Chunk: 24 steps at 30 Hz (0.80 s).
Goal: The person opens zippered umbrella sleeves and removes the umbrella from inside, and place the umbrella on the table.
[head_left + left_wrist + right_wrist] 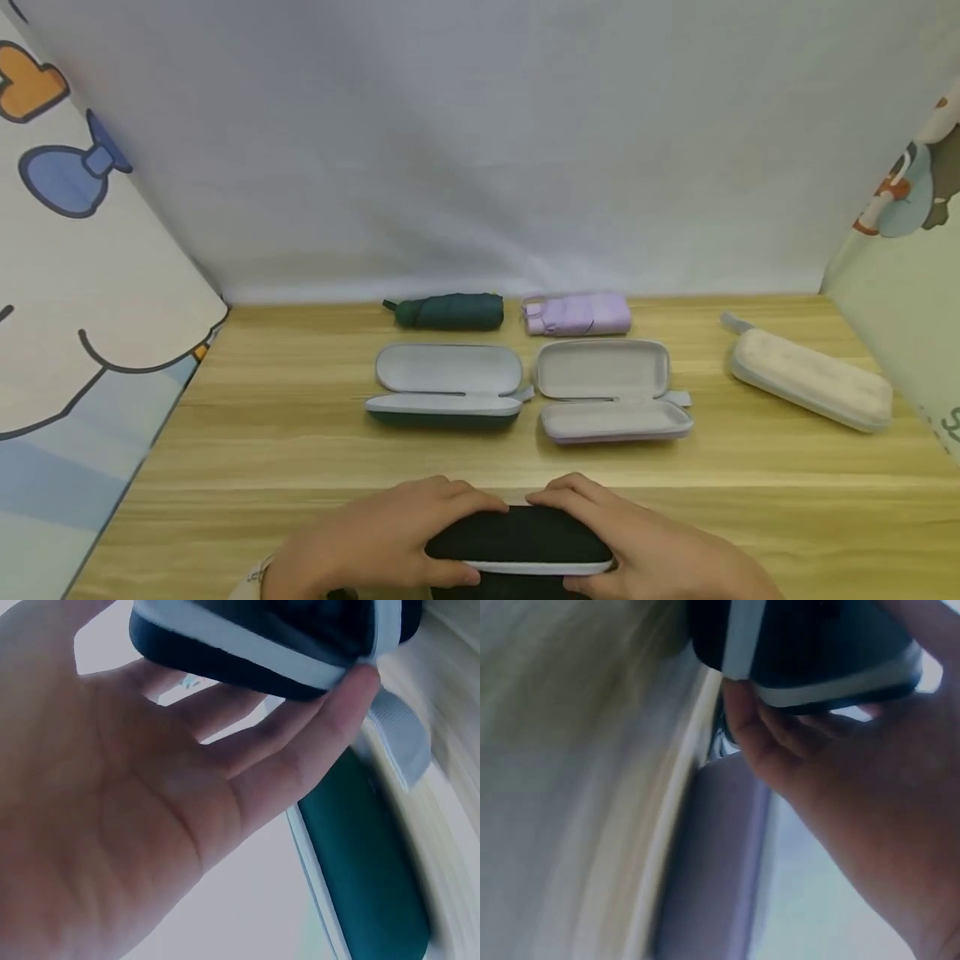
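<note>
Pale cloth hangs as a backdrop along the far side, and wood-grained tabletop runs from it right up to me. At the near edge, about the middle, I hold a black case between both hands. My left hand pinches its left end, fingers on the far side and thumb by the white rim; my right hand grips the right end in much the same way. From the wrist views, the two halves seem to stand parted, with dark material between the pale edges, though how wide the gap is I cannot tell.

I judge the step in hand to be working this case at its mouth. Any next move on it would call for an even grip at both ends, thumbs on the near half and fingers on the far one, so that neither end twists.

Beyond my hands, a dark green case lies open on the left and a lilac case open on its right. Just past them lie a folded green umbrella and a folded lilac umbrella. Well off to the right, a cream case lies closed, at a slant.
</note>
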Each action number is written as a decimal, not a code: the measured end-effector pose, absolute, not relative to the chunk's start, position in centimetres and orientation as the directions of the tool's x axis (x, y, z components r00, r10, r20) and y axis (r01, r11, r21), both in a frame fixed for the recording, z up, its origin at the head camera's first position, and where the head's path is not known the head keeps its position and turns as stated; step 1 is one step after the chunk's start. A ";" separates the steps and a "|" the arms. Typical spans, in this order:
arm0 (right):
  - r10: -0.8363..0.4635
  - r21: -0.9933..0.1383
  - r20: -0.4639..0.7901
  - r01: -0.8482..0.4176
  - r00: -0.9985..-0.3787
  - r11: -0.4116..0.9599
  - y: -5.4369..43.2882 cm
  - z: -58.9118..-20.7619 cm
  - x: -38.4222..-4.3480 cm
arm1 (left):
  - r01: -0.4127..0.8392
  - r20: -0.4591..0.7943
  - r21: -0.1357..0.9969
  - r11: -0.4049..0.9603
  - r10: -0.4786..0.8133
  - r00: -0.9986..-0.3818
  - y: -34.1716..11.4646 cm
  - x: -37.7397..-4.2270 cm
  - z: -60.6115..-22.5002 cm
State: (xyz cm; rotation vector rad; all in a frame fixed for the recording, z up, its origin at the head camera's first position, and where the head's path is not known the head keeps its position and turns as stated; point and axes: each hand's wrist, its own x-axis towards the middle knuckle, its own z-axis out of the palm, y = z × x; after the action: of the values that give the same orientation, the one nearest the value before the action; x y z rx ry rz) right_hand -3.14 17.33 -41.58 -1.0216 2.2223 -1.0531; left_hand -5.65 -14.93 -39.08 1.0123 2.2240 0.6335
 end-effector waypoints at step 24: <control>-0.463 -0.897 -0.152 -0.075 -0.873 0.436 16.8 -44.0 -5.1 | 0.899 0.334 0.118 0.421 0.836 -0.435 -13.0 -3.4 -37.0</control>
State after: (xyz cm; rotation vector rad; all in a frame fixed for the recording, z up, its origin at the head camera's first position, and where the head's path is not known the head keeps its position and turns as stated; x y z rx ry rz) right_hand -5.15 16.85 -44.04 -0.4574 2.3171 -1.4191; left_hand -3.45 -13.02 -36.96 1.7602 2.8304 0.4754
